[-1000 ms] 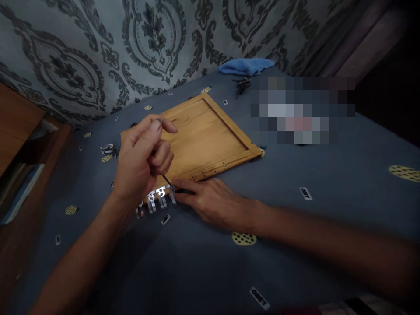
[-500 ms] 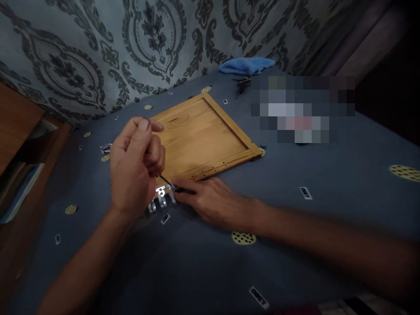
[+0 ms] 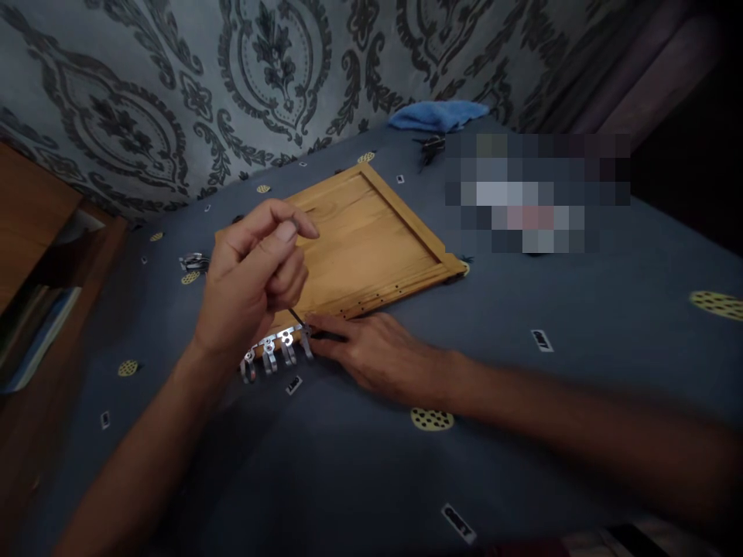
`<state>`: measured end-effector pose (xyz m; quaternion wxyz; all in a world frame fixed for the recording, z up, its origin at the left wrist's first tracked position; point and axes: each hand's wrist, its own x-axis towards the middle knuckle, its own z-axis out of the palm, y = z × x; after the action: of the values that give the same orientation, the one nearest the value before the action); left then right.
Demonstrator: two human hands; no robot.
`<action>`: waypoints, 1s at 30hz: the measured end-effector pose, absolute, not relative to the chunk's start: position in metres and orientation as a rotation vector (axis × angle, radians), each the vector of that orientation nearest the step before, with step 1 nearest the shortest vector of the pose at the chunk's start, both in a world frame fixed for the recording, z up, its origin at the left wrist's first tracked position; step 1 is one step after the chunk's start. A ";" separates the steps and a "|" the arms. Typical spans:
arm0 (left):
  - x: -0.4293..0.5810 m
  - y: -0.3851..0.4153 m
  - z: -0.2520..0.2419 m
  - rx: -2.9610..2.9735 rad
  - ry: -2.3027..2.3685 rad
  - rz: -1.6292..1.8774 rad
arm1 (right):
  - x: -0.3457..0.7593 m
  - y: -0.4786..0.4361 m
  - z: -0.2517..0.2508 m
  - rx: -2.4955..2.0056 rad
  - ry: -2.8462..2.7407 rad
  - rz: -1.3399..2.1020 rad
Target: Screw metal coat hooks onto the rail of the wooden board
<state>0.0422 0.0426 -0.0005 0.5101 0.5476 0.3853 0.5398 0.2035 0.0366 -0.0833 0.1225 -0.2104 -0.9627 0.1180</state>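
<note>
A framed wooden board [image 3: 371, 224] lies on the dark blue patterned cloth. Several silvery metal hooks [image 3: 269, 354] sit in a row along its near edge, and small dark holes continue along that edge to the right. My left hand [image 3: 252, 271] is closed above the row around a screwdriver, whose handle is hidden in the palm. Its thin dark shaft [image 3: 297, 316] slants down to the rightmost hook [image 3: 306, 342]. At that hook, my right hand [image 3: 377, 352] lies low from the right, its fingertips gripping the hook against the board's edge.
More metal hooks [image 3: 193, 261] lie in a small pile left of the board. Behind it are a blue cloth [image 3: 438, 115] and a dark cluster of small items [image 3: 430, 147]. A blurred-out patch covers the right rear. A wooden shelf unit [image 3: 63, 286] borders the left; patterned wallpaper rises behind.
My left hand has shifted and tilted slightly right, uncovering more hooks at the left of the row. The shaft stays at the rightmost hook, and my right hand keeps its place.
</note>
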 end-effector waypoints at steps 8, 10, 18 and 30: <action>0.053 0.036 -0.005 1.223 1.012 1.552 | 0.203 0.037 -0.082 -0.609 -2.804 0.349; 0.053 0.038 -0.005 1.251 0.998 1.520 | 0.203 0.036 -0.083 -0.608 -2.807 0.351; 0.047 0.041 -0.004 1.308 0.891 1.412 | 0.204 0.037 -0.087 -0.593 -2.787 0.322; 0.037 0.043 -0.006 1.349 0.750 1.264 | 0.203 0.037 -0.088 -0.599 -2.774 0.383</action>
<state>0.0375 0.0434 -0.0063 0.5424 0.5681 0.3156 0.5324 0.2032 0.0368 -0.0878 0.1384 -0.2070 -0.9594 0.1326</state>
